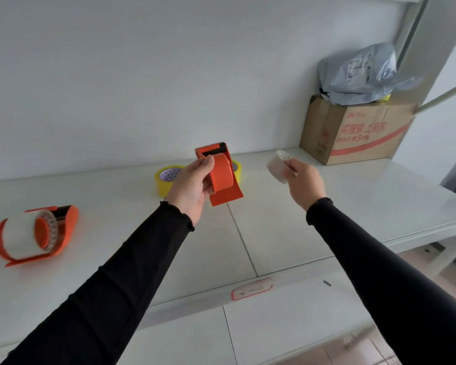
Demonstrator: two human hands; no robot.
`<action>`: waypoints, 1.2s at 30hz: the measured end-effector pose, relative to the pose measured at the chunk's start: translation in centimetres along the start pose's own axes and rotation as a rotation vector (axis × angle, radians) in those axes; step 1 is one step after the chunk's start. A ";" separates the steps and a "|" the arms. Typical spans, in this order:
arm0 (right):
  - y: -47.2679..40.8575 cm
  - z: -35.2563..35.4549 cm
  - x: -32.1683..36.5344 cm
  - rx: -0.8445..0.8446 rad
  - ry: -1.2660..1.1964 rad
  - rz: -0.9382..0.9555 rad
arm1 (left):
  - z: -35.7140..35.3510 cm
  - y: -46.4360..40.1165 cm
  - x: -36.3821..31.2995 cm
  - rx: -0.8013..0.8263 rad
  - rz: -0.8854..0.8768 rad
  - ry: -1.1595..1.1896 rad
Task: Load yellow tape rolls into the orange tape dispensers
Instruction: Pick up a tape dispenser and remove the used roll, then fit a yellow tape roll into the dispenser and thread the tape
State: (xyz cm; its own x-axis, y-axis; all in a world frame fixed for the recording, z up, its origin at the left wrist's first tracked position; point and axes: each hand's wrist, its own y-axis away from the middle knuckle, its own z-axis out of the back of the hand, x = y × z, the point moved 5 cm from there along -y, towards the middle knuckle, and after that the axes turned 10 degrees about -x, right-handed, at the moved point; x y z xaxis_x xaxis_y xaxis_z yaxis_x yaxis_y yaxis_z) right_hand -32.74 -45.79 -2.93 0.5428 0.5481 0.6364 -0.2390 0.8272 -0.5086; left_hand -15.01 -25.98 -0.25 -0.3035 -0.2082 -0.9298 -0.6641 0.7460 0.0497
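Orange dispenser, held point(221, 177): lifted above the bench, near the middle of its far edge; serrated cutter end points up and away, flat base tab points down toward the near edge; its hub is bare orange, with no roll on it.
Left hand point(192, 187): clamped on the held dispenser, thumb over the top of the hub, fingers wrapped behind it; black sleeve point(121, 280) runs to the wrist.
Right hand point(304, 181): raised to the right of the dispenser and apart from it; closed on a whitish roll point(277, 167), gripped at its right side; roll is blurred, so its detail cannot be read.
Yellow tape roll, left point(166, 181): rests on the bench near the far edge, just left of the left hand; patterned core faces up and forward.
Yellow tape roll, second point(236, 169): only a sliver shows, behind the held dispenser, near the far edge.
Orange dispenser, second point(36, 234): lies on its side toward the left end of the bench, well apart from both hands; carries a pale, whitish roll on its orange hub.
Bench point(274, 233): pale surface with a dark seam running from under the held dispenser to the near edge; red-bordered label point(251, 288) on the front lip.
Cardboard box point(353, 130): at the far right corner, against the wall; grey plastic bag point(361, 75) on top.
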 end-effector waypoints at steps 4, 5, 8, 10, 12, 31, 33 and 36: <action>-2.2 0.6 -5.7 0.050 0.269 0.015 | -2.0 -0.4 1.5 -0.059 0.021 0.006; -2.6 0.5 -6.7 0.063 0.322 0.026 | -2.2 -0.5 1.9 -0.073 0.025 0.004; -3.7 0.3 -8.5 0.098 0.447 0.003 | -2.4 -0.3 2.5 -0.097 0.014 0.008; -3.9 -0.2 -8.2 0.114 0.568 0.030 | -1.6 -0.1 2.6 -0.134 0.000 0.019; -4.0 -1.0 -6.6 0.060 0.668 0.133 | -0.4 0.1 2.6 -0.174 -0.005 0.031; -0.9 -11.4 6.4 0.534 0.450 0.480 | 5.2 2.5 1.6 -0.253 -0.010 0.123; -1.1 -11.2 6.1 0.487 0.268 0.347 | 5.4 2.5 1.5 -0.238 -0.017 0.115; -2.1 -8.9 6.7 0.447 -0.457 -0.088 | 5.6 2.5 0.8 -0.212 -0.048 0.083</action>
State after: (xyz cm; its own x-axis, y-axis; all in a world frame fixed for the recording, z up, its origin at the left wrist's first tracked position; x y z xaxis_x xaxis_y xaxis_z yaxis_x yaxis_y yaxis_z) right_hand -21.39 -44.91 -2.78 0.2014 0.3916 0.8978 -0.5753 0.7891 -0.2152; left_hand -13.16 -20.75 -2.93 -0.3177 -0.2984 -0.9000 -0.8051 0.5862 0.0899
